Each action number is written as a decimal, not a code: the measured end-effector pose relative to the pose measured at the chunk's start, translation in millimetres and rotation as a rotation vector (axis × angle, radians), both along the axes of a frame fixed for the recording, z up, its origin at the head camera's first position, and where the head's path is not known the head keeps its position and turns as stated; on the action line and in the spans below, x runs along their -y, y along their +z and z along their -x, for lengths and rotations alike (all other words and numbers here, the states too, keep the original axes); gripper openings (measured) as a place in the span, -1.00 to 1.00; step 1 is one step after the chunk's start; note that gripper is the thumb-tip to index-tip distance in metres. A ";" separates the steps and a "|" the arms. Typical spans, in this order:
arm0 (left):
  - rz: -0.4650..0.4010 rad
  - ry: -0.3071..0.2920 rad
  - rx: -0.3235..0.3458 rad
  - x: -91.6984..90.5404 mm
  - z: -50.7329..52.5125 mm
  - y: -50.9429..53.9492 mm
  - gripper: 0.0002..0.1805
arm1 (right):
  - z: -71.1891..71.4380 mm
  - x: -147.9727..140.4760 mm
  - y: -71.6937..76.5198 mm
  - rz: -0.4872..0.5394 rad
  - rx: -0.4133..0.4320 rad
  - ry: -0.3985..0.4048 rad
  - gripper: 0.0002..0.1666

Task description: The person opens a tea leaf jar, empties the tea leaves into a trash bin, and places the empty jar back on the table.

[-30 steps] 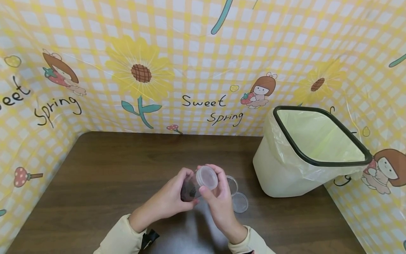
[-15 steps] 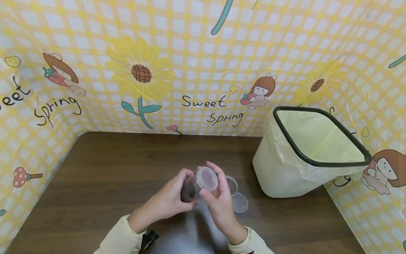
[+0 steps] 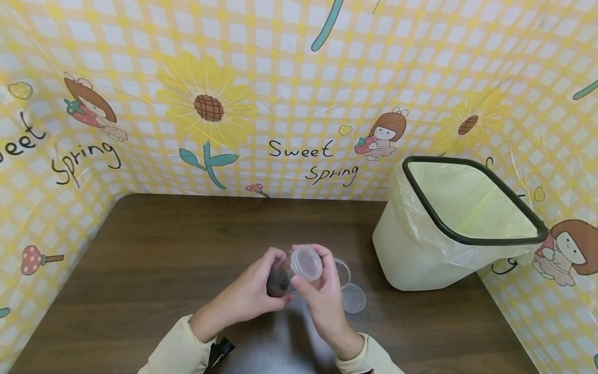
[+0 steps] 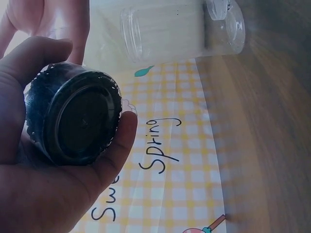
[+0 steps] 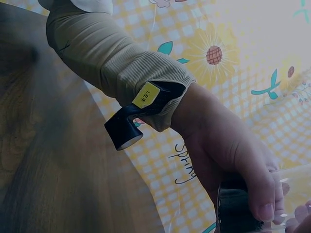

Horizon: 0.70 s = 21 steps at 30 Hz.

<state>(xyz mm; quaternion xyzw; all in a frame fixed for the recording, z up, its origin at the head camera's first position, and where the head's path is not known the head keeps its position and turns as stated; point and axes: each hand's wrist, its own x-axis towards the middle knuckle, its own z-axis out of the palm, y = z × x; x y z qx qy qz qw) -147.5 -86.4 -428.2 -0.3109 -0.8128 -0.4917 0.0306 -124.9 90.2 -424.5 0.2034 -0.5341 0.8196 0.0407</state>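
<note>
A clear plastic jar (image 3: 283,275) with dark contents in its lower part is held tilted above the table. My left hand (image 3: 249,291) grips its body near the base; the dark bottom of the jar (image 4: 85,121) faces the left wrist camera. My right hand (image 3: 327,301) curls round the upper end, thumb and fingers at the sides of the clear round lid (image 3: 307,263). How tightly the lid sits cannot be seen. In the right wrist view, the left hand (image 5: 238,150) wraps the dark end of the jar (image 5: 235,206), while the right hand is mostly out of frame.
Just right of my right hand stands another clear jar (image 4: 170,31), partly hidden by that hand in the head view. Beside it on the wooden table (image 3: 187,234) lies a clear round lid (image 3: 354,298). A lined white bin (image 3: 406,259) stands at the right; checked cloth (image 3: 289,93) surrounds the table.
My right fingers shift slightly on the lid: a fingertip lifts half a second ago and lies lower again now. The jar and my left hand stay nearly still.
</note>
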 end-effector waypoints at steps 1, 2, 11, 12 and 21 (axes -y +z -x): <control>0.001 0.001 0.000 -0.1 0.2 0.0 -0.38 | 0.1 -0.6 -0.1 -0.002 -0.001 0.003 -0.36; 0.002 0.003 -0.002 -0.1 0.4 0.0 -0.38 | 0.2 -1.1 -0.2 -0.004 -0.001 0.006 -0.36; 0.005 0.009 -0.016 -0.3 0.7 -1.3 -0.37 | 1.2 -4.1 -1.6 -0.025 -0.001 0.026 -0.36; 0.004 0.010 -0.014 -0.2 0.5 -1.2 -0.37 | 1.4 -4.3 -1.9 -0.025 0.000 0.030 -0.35; 0.003 0.003 0.002 -0.8 0.6 -1.3 -0.38 | 3.2 -5.2 -3.4 0.030 -0.016 0.091 -0.13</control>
